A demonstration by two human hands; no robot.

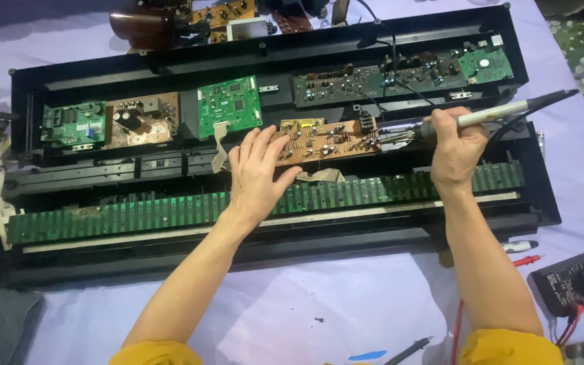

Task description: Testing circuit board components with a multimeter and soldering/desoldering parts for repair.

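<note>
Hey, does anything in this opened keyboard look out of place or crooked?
Yes: the brown circuit board lies tilted and loose across the black case, unlike the seated green boards. The left hand steadies it; the right hand holds a soldering iron.

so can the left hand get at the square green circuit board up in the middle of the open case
Probably yes. The left hand lies flat on the brown circuit board, and the square green circuit board sits uncovered just beyond its fingers, with only a pale ribbon cable between.

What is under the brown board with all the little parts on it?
Under the brown circuit board lies a beige ribbon cable and the black keyboard case. The left hand covers its left end.
</note>
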